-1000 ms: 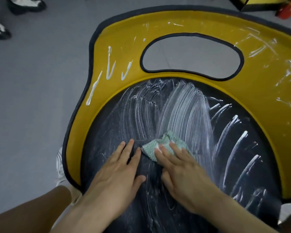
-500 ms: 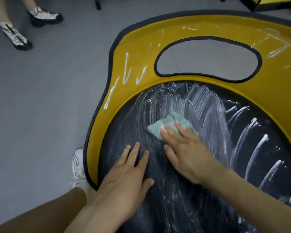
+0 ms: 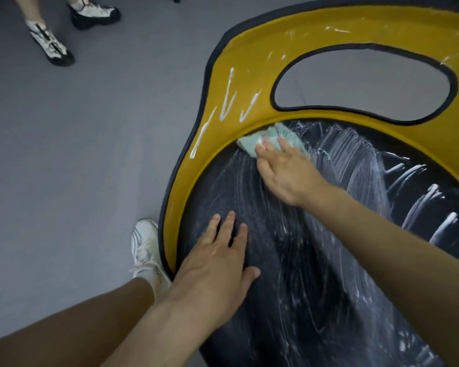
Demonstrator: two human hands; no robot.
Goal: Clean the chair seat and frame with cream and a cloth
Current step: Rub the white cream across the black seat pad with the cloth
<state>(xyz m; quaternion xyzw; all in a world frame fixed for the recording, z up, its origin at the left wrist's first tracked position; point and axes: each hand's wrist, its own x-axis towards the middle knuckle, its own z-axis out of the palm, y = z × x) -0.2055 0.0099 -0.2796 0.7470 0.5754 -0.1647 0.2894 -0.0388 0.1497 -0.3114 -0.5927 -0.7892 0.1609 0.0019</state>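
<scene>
now your right hand (image 3: 286, 170) lies on the green cloth (image 3: 265, 140) with the fingers straight, its grip spread and pressing down rather than pinching. the cloth sits at the far left edge of the black chair seat (image 3: 289, 287), right where the seat meets the yellow frame (image 3: 186, 181), and its far edge reaches the frame's inner rim. your left hand (image 3: 217, 263) rests palm down on the near left part of the seat, its grip spread flat with nothing under it but the seat, well apart from the cloth.

thin smeared cream covers the middle of the seat in curved streaks. thicker unspread cream lines (image 3: 435, 226) lie on the seat's right side. on the frame, far left of the cloth, several white cream stripes (image 3: 228, 96) sit unwiped. beyond them the frame has an oval cut-out (image 3: 361, 80) edged in black, with grey floor (image 3: 77, 154) showing through.

your white sneaker (image 3: 145, 250) stands on the floor just beside the frame's left edge. far left, another person's two black-and-white shoes (image 3: 51, 46) stand on the floor.
</scene>
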